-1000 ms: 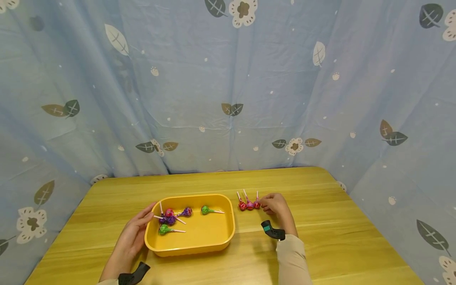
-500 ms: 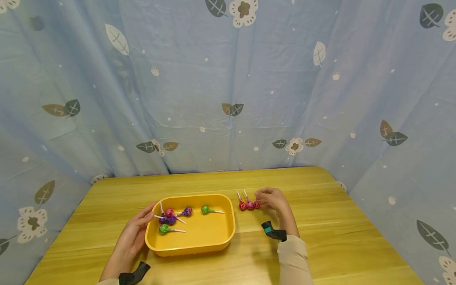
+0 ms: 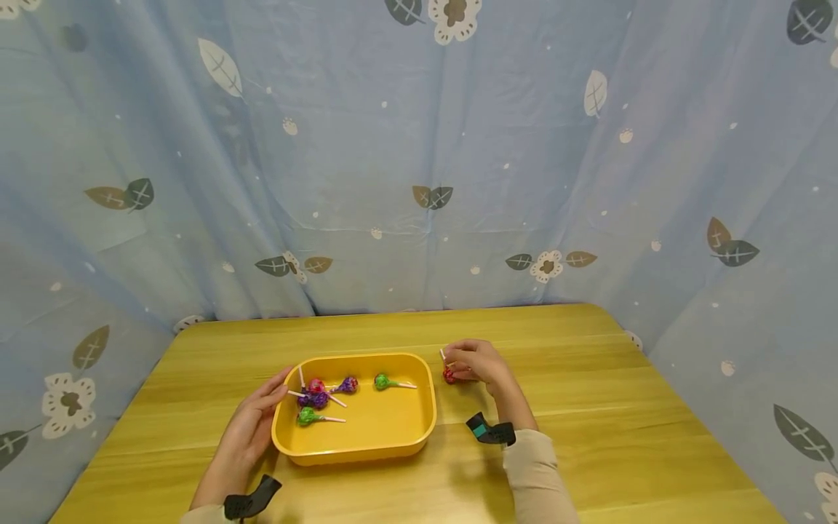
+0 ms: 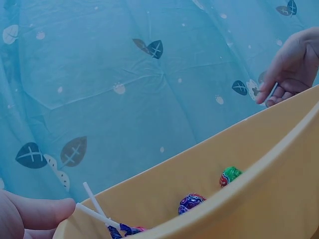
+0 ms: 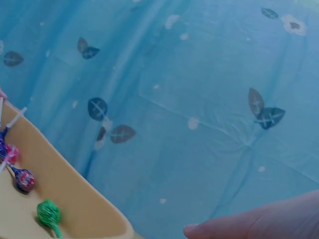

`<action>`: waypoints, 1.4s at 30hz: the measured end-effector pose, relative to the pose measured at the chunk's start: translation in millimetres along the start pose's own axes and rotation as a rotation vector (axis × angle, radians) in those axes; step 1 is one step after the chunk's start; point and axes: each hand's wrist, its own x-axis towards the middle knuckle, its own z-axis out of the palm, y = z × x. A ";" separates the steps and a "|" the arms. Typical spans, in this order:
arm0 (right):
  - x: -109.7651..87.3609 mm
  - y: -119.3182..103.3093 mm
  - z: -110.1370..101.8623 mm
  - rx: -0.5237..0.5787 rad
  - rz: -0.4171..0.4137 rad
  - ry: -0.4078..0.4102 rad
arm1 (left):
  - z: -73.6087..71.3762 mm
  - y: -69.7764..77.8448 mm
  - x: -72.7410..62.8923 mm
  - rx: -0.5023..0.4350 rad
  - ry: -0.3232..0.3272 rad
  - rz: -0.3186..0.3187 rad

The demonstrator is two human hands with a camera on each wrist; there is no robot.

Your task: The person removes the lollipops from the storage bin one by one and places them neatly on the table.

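Note:
At its left end, the yellow plastic tray (image 3: 353,457) is gripped by my left hand (image 3: 247,431), one fingertip by the rim close to a lollipop stick. Inside lie several wrapped lollipops: a green one (image 3: 307,416), another green one (image 3: 382,381), a purple one (image 3: 348,385), and a purple and pink cluster (image 3: 317,399) at the left. Right of the tray, my right hand (image 3: 481,365) has its bent fingers at a red lollipop (image 3: 448,375) on the table. The hand hides the other lollipops there; whether it pinches any is unclear.
Wood-grain table (image 3: 622,407) extends around the tray on all sides. Behind it hangs a blue curtain (image 3: 366,145) printed with leaves and flowers. Black straps with camera mounts sit on both wrists.
My right hand has moved left, from the rightmost of three lollipops to the leftmost, covering the others. The left hand stays at the tray. The head view has shifted slightly.

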 end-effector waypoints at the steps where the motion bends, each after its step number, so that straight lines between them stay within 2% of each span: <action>1: -0.1 -1.7 2.5 0.004 -0.005 -0.009 | -0.1 0.0 0.2 -0.005 0.003 -0.003; 5: -1.1 -8.4 13.0 -0.012 -0.039 -0.035 | -0.4 0.0 -0.1 -0.003 0.012 -0.002; 12: -1.7 -14.3 33.4 -0.045 -0.106 -0.096 | 1.8 0.9 -2.7 -0.030 -0.022 0.009; 18: -3.2 -19.6 50.2 -0.085 -0.145 -0.087 | 4.1 1.5 -3.8 -0.045 -0.035 0.012; 22: -3.1 -24.5 57.9 -0.099 -0.187 -0.111 | 3.8 1.7 -3.0 -0.037 -0.016 0.004; 30: 1.3 -29.1 72.8 -0.107 -0.176 -0.164 | 1.3 1.9 0.0 -0.030 0.016 -0.043; 42: 2.1 -32.5 107.3 -0.133 -0.158 -0.285 | -1.3 -0.7 0.4 -0.025 0.003 -0.011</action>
